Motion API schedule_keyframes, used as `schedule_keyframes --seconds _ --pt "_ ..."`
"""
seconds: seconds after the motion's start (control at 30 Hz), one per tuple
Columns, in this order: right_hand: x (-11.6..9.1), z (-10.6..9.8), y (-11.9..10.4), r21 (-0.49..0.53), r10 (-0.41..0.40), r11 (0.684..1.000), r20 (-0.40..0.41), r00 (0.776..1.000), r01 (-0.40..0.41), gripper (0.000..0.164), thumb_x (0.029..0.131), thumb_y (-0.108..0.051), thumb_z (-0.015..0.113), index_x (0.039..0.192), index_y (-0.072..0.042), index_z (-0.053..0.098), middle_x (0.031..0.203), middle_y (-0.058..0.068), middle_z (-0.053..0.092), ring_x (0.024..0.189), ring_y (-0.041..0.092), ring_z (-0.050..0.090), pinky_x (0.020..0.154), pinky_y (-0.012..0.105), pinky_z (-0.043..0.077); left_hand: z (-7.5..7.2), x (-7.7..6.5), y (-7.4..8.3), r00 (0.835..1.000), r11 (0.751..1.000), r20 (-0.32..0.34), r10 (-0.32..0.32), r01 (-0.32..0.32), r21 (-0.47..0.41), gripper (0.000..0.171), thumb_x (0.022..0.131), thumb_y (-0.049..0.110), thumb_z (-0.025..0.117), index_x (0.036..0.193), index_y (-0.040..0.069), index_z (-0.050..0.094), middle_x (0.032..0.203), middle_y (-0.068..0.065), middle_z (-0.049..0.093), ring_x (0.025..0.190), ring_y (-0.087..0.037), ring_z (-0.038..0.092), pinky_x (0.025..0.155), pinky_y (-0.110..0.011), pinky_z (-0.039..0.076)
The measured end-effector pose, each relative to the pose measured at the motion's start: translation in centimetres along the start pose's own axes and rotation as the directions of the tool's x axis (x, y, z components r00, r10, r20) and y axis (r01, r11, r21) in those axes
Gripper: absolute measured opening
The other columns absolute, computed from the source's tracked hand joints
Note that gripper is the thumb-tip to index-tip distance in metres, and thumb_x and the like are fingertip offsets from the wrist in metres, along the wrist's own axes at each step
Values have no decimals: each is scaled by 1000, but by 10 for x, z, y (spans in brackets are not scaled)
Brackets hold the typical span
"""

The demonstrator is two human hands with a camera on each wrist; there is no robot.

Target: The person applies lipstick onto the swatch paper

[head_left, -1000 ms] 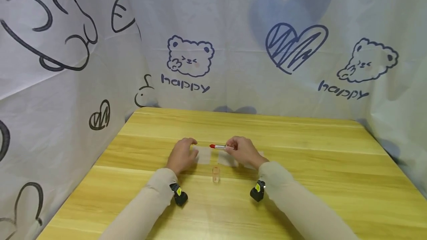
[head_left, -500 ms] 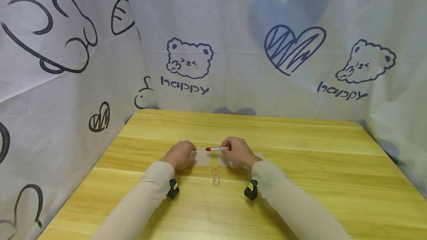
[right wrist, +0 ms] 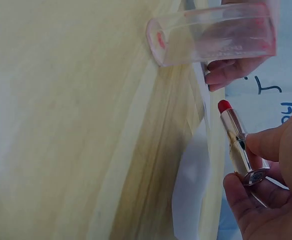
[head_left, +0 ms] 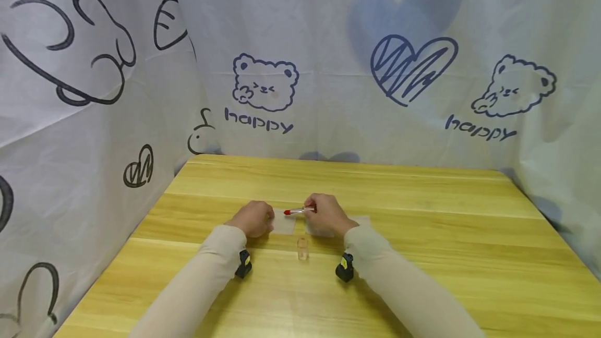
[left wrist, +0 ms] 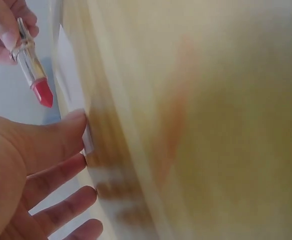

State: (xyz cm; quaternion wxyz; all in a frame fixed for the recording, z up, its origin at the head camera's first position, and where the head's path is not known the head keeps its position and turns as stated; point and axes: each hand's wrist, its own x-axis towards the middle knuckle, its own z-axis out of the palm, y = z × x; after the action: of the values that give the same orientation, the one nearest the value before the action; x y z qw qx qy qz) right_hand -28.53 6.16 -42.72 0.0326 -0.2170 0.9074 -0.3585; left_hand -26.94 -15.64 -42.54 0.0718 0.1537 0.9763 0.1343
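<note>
In my right hand (head_left: 328,214) I grip a lipstick (right wrist: 233,125) by its shiny metallic base, thumb on one side and fingers on the other. Its red tip points left, over the left piece of white paper (head_left: 285,224); whether it touches the paper cannot be told. My left hand (head_left: 253,219) rests at that paper's left edge, thumb and fingertips spread along it, as the left wrist view shows (left wrist: 68,125). A clear pinkish lipstick cap (head_left: 302,249) stands on the table, nearer to me, between the two forearms.
Two more pieces of white paper lie to the right, a middle one (head_left: 319,231) and one (head_left: 362,220) partly behind my right hand. The wooden table (head_left: 422,254) meets hanging white cloth (head_left: 328,119) with drawings at its back and sides.
My right hand has moved left with the lipstick, bringing its red tip over the left paper. The left hand has come down to that paper's edge. The cap stays put.
</note>
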Motion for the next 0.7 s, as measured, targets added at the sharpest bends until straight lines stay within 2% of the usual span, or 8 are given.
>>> schedule_keyframes --seconds 0.2,0.43,0.7 --pt "4 6 -1 -10 -2 1000 -16 1000 1 10 94 -10 62 102 -4 65 92 4 64 84 15 59 75 32 52 2 0 0 1000 1000 -8 -14 14 -22 25 87 17 75 109 5 70 114 -11 66 115 -32 57 98 -44 45" --pt "6 11 -1 -69 -66 996 -51 997 63 12 93 -8 63 103 -3 66 99 9 67 93 22 63 81 36 53 4 2 -2 1000 999 -12 -19 19 -27 31 86 17 76 112 3 68 119 -14 64 118 -34 54 101 -45 42" --pt "6 12 -2 -104 -70 992 -50 996 65 16 94 -10 63 107 -1 68 103 11 67 98 26 63 85 40 52 2 0 -2 1000 1000 0 -11 11 -27 33 87 18 75 115 2 68 121 -15 63 119 -34 54 101 -45 42"
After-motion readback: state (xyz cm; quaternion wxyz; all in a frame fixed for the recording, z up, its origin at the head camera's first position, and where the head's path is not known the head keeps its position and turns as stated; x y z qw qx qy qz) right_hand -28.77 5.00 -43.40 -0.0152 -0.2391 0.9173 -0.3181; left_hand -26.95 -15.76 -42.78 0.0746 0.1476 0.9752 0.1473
